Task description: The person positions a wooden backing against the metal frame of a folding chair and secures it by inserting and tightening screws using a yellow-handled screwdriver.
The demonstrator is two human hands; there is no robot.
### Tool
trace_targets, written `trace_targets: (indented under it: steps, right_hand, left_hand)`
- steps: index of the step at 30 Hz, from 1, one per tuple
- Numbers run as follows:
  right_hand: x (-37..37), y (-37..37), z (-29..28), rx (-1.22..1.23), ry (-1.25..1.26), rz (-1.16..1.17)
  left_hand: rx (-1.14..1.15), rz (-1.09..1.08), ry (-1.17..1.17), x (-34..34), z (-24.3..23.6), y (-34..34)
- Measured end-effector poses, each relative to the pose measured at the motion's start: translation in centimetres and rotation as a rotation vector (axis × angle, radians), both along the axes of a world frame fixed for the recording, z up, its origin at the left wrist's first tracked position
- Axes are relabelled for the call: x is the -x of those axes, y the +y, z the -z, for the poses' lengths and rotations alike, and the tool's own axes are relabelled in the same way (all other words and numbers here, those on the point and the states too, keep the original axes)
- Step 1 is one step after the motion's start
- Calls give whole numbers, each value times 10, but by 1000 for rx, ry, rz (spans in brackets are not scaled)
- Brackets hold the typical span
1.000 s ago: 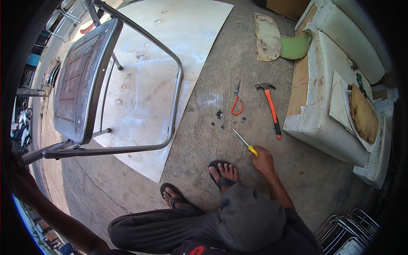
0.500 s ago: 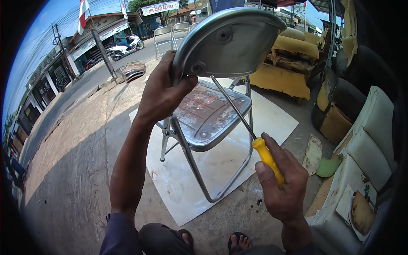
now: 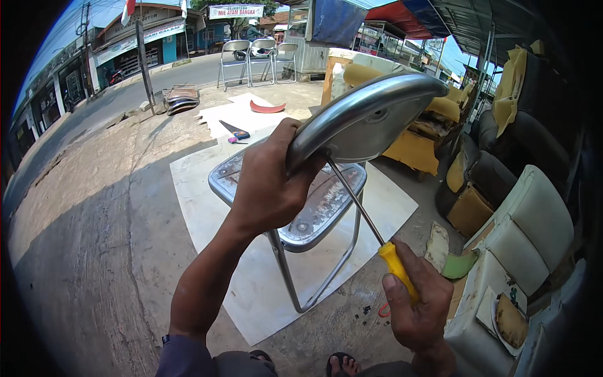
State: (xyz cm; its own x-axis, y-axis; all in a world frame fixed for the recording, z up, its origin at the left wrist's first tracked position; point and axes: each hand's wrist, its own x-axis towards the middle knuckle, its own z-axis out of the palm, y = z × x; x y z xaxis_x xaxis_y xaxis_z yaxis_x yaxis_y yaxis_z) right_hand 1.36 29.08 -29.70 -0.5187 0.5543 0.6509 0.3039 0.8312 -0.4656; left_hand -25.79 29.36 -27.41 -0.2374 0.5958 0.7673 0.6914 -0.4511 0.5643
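My left hand [image 3: 267, 185] is closed round the left rim of the metal backrest [image 3: 370, 129] of a folding chair. That backrest tilts, its hollow side turned toward me. In my right hand [image 3: 422, 305] is a screwdriver [image 3: 394, 259] with a yellow handle and a long steel shaft. The shaft slants up to the lower left of the backrest, close to my left fingers; its tip is hard to make out against them. Below is the chair's worn, stained seat [image 3: 323, 217], with bare metal legs standing on a white sheet [image 3: 251, 308].
Beyond the chair lie a handsaw [image 3: 235, 131] and a red curved strip [image 3: 267, 107]. Several folding chairs [image 3: 261, 61] stand by the road, where a person rides a motorbike. Pale padded seats [image 3: 531, 232] and torn yellow foam [image 3: 408, 151] crowd the right side.
The backrest has tipped further over and shifted right and down in view, my left hand with it. The screwdriver stays at its lower left. My view has swung, showing more ground beyond.
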Motion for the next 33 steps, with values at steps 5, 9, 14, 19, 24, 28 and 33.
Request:
trace_targets:
  steps: [5, 9, 14, 19, 24, 28, 33]
  right_hand:
    - [0, -5, 0, 161, 23, -30]
    - [2, -22, -27, 1065, 216, -215]
    - [0, -18, -34, 387, 56, -48]
    - [-7, -22, -55, -591, -591, 541]
    - [-61, 39, -67, -38, -159, 242]
    - [-92, 63, -75, 1074, 85, 97]
    - [-81, 54, -38, -488, -319, 486]
  left_hand:
    - [-44, 2, 3, -6, -3, 1]
    - [-63, -25, 23, -4, -3, 3]
    - [-57, -65, 52, -17, -5, 18]
    - [-51, -124, 51, -50, -17, 48]
    - [-130, -138, 71, -109, -9, 100]
    - [-158, -116, -6, -131, -1, 108]
    - [-214, -83, 36, -129, 3, 111]
